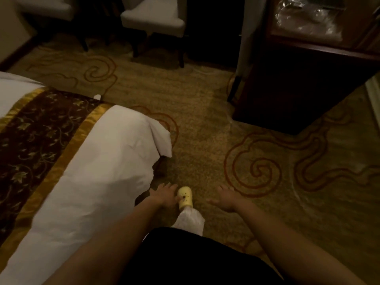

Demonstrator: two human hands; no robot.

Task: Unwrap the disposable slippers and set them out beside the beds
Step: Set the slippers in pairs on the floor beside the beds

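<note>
a small white tip (97,97) shows on the carpet (205,120) past the far side of the bed (115,140). it may be a slipper, but the bed hides the rest, so its long axis and heading cannot be told. crumpled clear wrapping (308,19) lies blurred on the dark cabinet (287,89). two hands hang low, both slack and holding nothing: left hand (164,194) just beside one yellow clog (185,197), right hand (226,199) with fingers spread. two pale chairs (152,21) stand behind, one cut off.

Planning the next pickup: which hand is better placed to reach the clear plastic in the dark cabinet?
Likely the right hand: open, empty, on the side of the cabinet holding the plastic. The left hand hangs beside the bed. Both are far from it.
</note>
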